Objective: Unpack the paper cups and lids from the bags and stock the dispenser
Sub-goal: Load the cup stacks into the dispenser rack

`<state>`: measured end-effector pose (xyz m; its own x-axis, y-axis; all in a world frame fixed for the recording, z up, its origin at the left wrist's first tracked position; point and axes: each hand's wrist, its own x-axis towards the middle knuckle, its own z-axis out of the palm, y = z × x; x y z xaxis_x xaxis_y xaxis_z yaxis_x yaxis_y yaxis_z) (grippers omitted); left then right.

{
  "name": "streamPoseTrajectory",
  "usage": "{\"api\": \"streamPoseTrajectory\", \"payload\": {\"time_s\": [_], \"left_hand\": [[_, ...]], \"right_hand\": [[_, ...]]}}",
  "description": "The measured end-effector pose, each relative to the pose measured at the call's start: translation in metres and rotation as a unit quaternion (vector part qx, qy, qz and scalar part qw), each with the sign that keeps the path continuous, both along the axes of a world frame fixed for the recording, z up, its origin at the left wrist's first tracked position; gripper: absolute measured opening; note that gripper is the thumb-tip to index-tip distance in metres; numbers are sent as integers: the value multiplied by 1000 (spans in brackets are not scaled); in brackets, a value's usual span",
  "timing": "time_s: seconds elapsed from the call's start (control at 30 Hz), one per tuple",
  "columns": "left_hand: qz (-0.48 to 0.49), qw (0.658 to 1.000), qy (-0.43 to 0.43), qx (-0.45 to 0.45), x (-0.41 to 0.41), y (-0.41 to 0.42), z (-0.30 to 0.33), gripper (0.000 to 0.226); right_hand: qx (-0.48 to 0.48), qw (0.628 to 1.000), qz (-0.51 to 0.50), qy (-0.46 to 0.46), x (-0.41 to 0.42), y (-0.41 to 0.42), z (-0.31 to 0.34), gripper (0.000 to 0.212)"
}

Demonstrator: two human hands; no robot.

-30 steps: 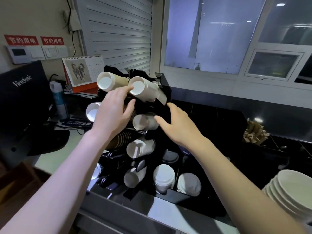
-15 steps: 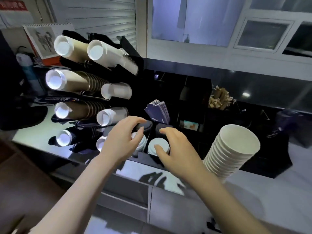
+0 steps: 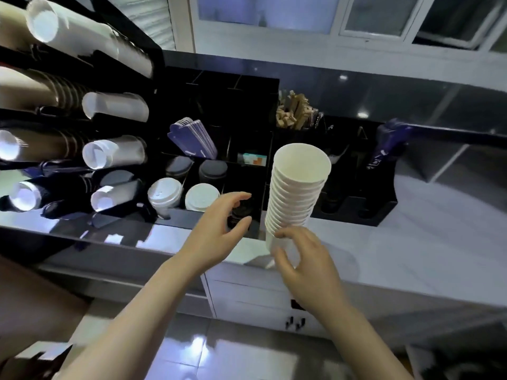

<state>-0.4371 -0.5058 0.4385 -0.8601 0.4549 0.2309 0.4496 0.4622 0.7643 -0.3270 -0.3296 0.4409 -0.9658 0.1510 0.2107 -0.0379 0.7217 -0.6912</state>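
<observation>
The right hand [image 3: 307, 266] is now closing in on the base of the stack of white paper cups [image 3: 296, 196] standing on the counter [image 3: 411, 242]; its fingers are curled and spread, the fingertips [image 3: 282, 235] touching the lowest cups, though whether they are already clamped on the stack I cannot tell. The left hand [image 3: 216, 229] is hovering just left of the stack, thumb and fingers apart and holding nothing, with a dark cup [image 3: 239, 215] in the organiser slot just beyond its fingertips. Half a second ago both hands were over the white lids [image 3: 202, 197], which are now lying to the left of the left fingers, and the stack was well to the right of the right hand; a second ago both were reaching up at the dispenser [image 3: 82, 105] tubes. This is looking like the start of a fresh pick-up: the stack is probably going next into a dispenser tube, far to the left of both hands.
</observation>
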Motion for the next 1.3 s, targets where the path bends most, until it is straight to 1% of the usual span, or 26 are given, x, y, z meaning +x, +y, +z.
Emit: {"api": "streamPoseTrajectory", "payload": {"time_s": [0.1, 0.17, 0.23, 0.33, 0.37, 0.47, 0.6, 0.7, 0.93, 1.03, 1.17, 1.3], "left_hand": [[-34, 997, -57, 47, 5, 26, -5, 56], [-42, 991, -90, 88, 6, 40, -9, 66], [-46, 986, -100, 124, 6, 51, -12, 72], [-54, 975, -124, 176, 7, 65, -10, 75], [-54, 971, -131, 190, 7, 69, -10, 77], [-49, 970, -134, 198, 2, 74, -14, 82], [-35, 971, -126, 199, -1, 76, -20, 80], [-18, 970, -125, 208, -1, 77, -24, 79], [-15, 968, -128, 213, -3, 83, -28, 75], [-13, 968, -131, 212, -5, 82, -29, 73], [-10, 968, -136, 213, -5, 83, -29, 68], [-7, 968, -133, 211, -6, 84, -26, 67]], "right_hand": [[-57, 996, -57, 33, 10, 21, -2, 15], [-87, 991, -90, 52, 12, 32, -1, 21], [-104, 987, -104, 63, 8, 39, 2, 31], [-139, 986, -74, 48, -7, 48, 11, 54], [-153, 986, -56, 41, -13, 51, 15, 59], [-188, 982, -15, 27, -28, 55, 21, 73], [-218, 976, 14, 22, -40, 54, 24, 81], [-207, 978, 0, 33, -46, 54, 24, 81], [-168, 983, -17, 77, -57, 49, 20, 79], [-155, 985, -29, 73, -57, 48, 19, 78], [-161, 985, -35, 54, -56, 52, 24, 79], [-156, 985, -43, 52, -58, 52, 25, 70]]}}
